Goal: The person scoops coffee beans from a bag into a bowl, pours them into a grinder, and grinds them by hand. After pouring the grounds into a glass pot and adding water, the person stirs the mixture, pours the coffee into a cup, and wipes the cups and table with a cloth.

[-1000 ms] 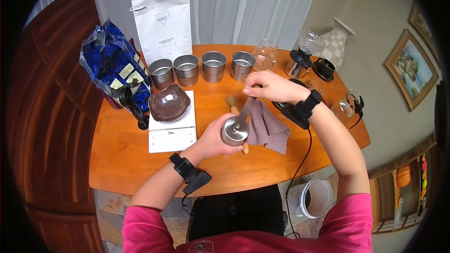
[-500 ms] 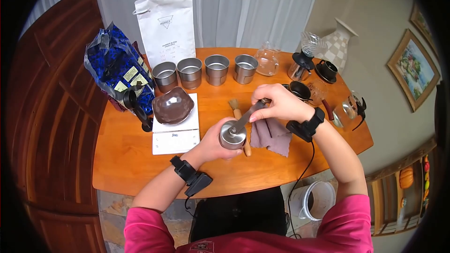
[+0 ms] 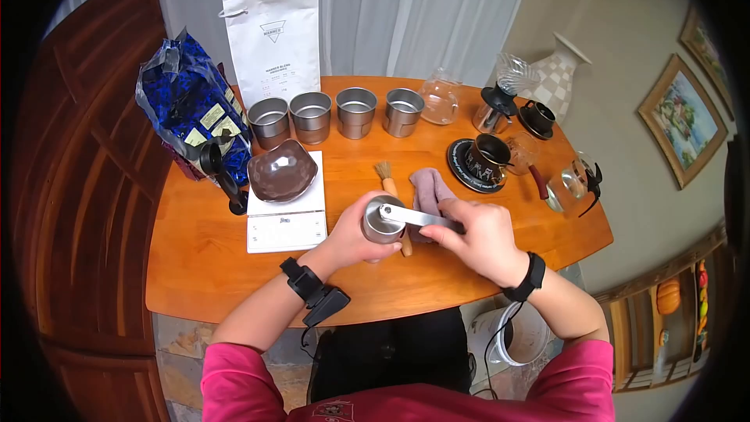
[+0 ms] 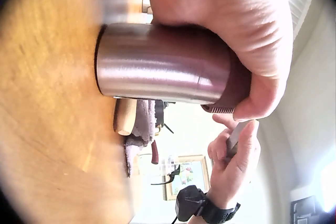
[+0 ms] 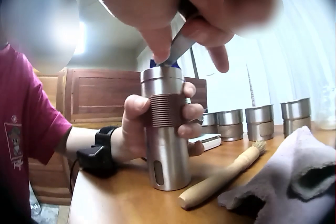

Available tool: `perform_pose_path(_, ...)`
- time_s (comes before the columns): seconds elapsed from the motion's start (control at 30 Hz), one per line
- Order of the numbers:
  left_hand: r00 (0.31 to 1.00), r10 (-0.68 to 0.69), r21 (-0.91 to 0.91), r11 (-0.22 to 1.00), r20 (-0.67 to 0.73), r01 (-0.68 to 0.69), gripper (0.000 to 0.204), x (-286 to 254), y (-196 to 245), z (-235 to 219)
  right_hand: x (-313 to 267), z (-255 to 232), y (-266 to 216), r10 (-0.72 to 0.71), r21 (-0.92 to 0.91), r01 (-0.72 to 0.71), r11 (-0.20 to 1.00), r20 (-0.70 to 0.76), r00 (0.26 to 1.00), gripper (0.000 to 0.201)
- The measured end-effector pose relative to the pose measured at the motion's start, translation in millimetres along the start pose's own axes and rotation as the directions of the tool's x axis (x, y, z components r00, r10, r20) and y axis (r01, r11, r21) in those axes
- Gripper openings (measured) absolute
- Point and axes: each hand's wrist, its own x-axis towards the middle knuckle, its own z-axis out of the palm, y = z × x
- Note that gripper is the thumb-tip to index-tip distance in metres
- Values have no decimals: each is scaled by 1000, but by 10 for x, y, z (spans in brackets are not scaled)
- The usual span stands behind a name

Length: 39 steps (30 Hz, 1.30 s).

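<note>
A steel hand grinder [image 3: 383,223] with a brown ribbed band stands upright, its base at the table surface in the right wrist view. My left hand [image 3: 348,236] wraps round its body, fingers across the band [image 5: 161,111]. From the grinder's top a flat metal crank [image 3: 418,217] points right, and my right hand [image 3: 486,241] grips its outer end, the knob hidden in the fingers. Beside the grinder lie a wooden-handled brush [image 5: 223,176] and a mauve cloth [image 5: 294,174].
On the left, a brown dish [image 3: 283,172] sits on a white scale [image 3: 287,232], near a blue bag [image 3: 191,101]. Several steel cups [image 3: 356,113] line the back. A black cup [image 3: 490,158] on a saucer, glassware and a kettle [image 3: 574,186] stand right.
My right hand has come down and toward the table's front edge, swinging the crank from pointing up and right to pointing right. My left hand still holds the grinder. The black cup is uncovered.
</note>
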Motion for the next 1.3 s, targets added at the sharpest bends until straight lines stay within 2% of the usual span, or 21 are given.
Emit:
perform_pose_path(0.03,1000,1,-1,1000,-6,-1,58,-7,14,3,-40,26,-14,-52,-68,50,996,-29,998,41)
perform_pose_path(0.13,999,16,7,1000,-34,-16,58,-32,41,10,-136,8,-214,11,-179,-15,984,-26,1000,52)
perform_pose_path(0.2,997,45,31,999,-61,-43,59,-15,30,0,-196,36,-311,-47,-240,38,970,-32,998,55)
perform_pose_path(0.3,994,-90,22,996,-64,92,59,-23,158,11,-303,142,-518,-176,-261,149,954,-85,981,56)
perform_pose_path(0.4,982,185,168,970,-40,-176,59,49,-38,-20,-378,165,-825,-279,-362,264,894,14,960,49)
perform_pose_path(0.43,980,194,174,967,-34,-185,60,46,-25,1,-355,180,-900,-314,-310,306,900,23,949,48)
perform_pose_path(0.47,989,139,117,984,-49,-133,60,36,-2,9,-328,199,-970,-350,-256,345,903,30,936,46)
perform_pose_path(0.5,995,82,58,995,-61,-78,59,19,31,16,-280,209,-1042,-349,-246,345,906,27,937,36)
perform_pose_path(0.57,993,-40,-46,998,-113,35,57,-5,78,24,-142,260,-1162,-325,-298,340,892,102,940,27)
perform_pose_path(0.6,995,-12,-12,1000,-99,11,57,-5,86,18,-72,281,-1217,-311,-325,340,882,138,940,23)
perform_pose_path(0.63,996,15,20,1000,-84,-13,56,-2,94,10,-12,297,-1277,-314,-264,337,904,124,941,17)
perform_pose_path(0.67,997,42,52,998,-67,-38,55,0,101,2,53,336,-1316,-313,-217,355,909,208,927,20)
perform_pose_path(0.73,996,78,4,997,-44,-77,55,18,33,-39,199,406,-1368,-313,-121,379,917,369,875,28)
perform_pose_path(0.77,995,95,-19,995,-33,-96,55,22,20,-53,309,353,-1411,-292,-15,347,938,508,810,30)
perform_pose_path(0.8,996,83,-41,996,-17,-83,55,12,23,-65,375,338,-1425,-285,29,330,943,580,763,28)
perform_pose_path(0.9,997,78,-63,995,4,-78,56,-21,67,-89,477,328,-1424,-285,53,341,939,677,679,24)
perform_pose_path(0.97,993,120,-22,992,-20,-120,57,-23,97,-78,486,292,-1388,-293,55,358,932,696,656,22)
perform_pose_path(1.07,996,87,-45,995,-31,-88,60,6,136,-83,491,220,-1331,-308,46,390,919,703,642,18)
perform_pose_path(1.17,994,103,104,990,-47,-98,63,-5,199,-40,472,160,-1249,-340,55,421,905,688,641,15)
perform_pose_path(1.27,994,107,64,992,0,-106,66,0,156,-75,452,143,-1117,-446,151,449,881,583,679,14)
perform_pose_path(1.3,997,72,31,997,3,-72,65,-3,156,-75,440,146,-1076,-484,190,460,868,536,692,14)
